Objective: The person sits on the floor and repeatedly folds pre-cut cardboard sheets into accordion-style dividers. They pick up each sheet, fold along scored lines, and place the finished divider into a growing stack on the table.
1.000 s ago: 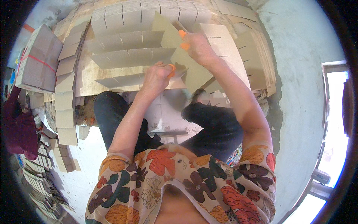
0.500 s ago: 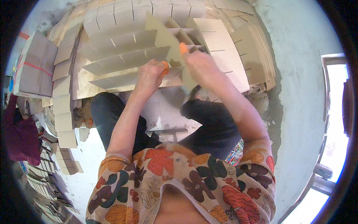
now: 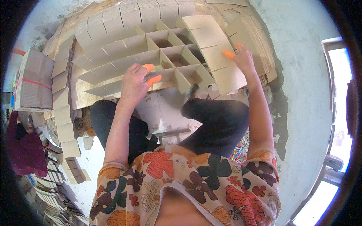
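Observation:
My left hand (image 3: 135,83), with orange covers on thumb and forefinger, straddles the near long cardboard strip (image 3: 107,89) and pinches its upper edge. Several slotted long strips stand on edge, their right ends crossed by shorter strips into an open divider grid (image 3: 173,51). To the right of the grid a slotted cardboard strip (image 3: 211,49) lies slanting, pale face up. My right hand (image 3: 245,62), also with orange finger covers, grips its right edge, thumb on the face. The undersides of both hands are hidden.
Slotted cardboard pieces are stacked at the right (image 3: 256,49), along the back (image 3: 124,17) and at the left (image 3: 62,83). A carton with red strapping (image 3: 36,81) stands far left. My knees are below the work surface; a wall (image 3: 301,94) rises at right.
My right hand has moved from the grid to the slanting strip at the right. The crosswise strip it held now sits across the long strips. My left hand has shifted slightly left and nearer.

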The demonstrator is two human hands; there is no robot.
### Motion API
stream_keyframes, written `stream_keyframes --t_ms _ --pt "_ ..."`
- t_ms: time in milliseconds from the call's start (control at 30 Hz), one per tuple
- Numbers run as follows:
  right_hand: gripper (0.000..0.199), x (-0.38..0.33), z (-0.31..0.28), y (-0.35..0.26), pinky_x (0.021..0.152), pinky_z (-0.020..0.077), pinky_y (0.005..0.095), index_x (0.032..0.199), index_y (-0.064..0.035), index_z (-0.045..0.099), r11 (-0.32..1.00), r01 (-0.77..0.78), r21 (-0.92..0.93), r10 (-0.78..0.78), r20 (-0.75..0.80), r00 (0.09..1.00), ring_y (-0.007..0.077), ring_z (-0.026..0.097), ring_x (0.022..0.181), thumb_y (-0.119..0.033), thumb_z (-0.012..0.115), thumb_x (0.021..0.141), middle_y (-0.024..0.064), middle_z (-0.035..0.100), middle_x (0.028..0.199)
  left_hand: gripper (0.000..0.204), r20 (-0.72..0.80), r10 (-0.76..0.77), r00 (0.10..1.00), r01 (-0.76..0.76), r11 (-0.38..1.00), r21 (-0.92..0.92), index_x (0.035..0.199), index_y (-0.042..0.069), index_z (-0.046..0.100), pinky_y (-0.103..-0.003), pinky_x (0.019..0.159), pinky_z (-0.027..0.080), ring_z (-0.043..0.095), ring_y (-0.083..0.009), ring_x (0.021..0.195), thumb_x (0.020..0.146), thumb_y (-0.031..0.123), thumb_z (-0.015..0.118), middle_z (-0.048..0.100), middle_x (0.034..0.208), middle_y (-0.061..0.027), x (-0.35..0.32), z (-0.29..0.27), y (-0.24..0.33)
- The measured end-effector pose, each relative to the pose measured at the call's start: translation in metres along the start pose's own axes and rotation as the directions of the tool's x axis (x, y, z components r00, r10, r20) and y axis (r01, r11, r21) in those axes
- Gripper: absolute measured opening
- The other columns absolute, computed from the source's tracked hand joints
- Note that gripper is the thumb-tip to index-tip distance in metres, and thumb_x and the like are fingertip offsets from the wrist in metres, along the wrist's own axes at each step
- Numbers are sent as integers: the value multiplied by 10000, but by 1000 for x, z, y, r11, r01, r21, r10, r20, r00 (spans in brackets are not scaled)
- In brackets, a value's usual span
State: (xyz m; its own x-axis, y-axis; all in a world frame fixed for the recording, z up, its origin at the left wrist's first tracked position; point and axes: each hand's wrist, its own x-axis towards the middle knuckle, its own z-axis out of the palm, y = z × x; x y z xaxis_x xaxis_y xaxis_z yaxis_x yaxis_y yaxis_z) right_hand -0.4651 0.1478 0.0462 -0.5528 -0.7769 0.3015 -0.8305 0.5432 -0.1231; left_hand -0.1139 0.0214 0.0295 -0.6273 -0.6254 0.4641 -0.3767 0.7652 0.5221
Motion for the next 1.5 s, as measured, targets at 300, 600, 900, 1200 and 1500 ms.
stream_keyframes --t_ms 300,600,900,1200,1500 --pt "364 13 -16 7 632 491 282 928 12 645 441 -523 729 193 492 849 167 611 672 -241 769 698 97 647 786 312 -9 -47 999 47 998 38 903 31 658 -339 628 488 598 -251 726 656 181 775 627 778 -106 -12 -4 -8" --pt "375 19 -40 27 757 458 366 1057 -49 665 542 -449 711 390 261 883 186 584 834 -221 734 731 109 648 921 316 -88 -38 995 41 998 36 888 31 657 -364 641 472 586 -274 736 671 235 762 618 769 -112 -21 -16 -21" --pt "377 20 -100 -52 762 471 279 1107 -61 631 733 13 680 41 -64 997 128 574 824 -181 716 760 64 648 875 278 -44 -89 995 94 988 119 889 51 657 -361 677 486 600 -275 744 689 220 751 639 793 -109 -30 -36 -27" --pt "435 -4 -76 -202 640 475 298 1122 -21 601 685 328 650 -381 -65 922 147 584 680 -119 729 719 154 599 732 143 -21 -33 999 35 997 70 784 79 650 -382 609 457 566 -272 685 661 126 709 579 646 -85 -41 -19 -46" --pt "400 8 -37 -230 704 485 325 1124 6 593 729 443 522 -506 -25 862 246 628 760 -85 681 744 195 639 1035 146 -3 -31 1000 31 998 56 783 72 637 -397 600 458 567 -296 690 662 114 706 578 683 -107 -35 -23 -37"
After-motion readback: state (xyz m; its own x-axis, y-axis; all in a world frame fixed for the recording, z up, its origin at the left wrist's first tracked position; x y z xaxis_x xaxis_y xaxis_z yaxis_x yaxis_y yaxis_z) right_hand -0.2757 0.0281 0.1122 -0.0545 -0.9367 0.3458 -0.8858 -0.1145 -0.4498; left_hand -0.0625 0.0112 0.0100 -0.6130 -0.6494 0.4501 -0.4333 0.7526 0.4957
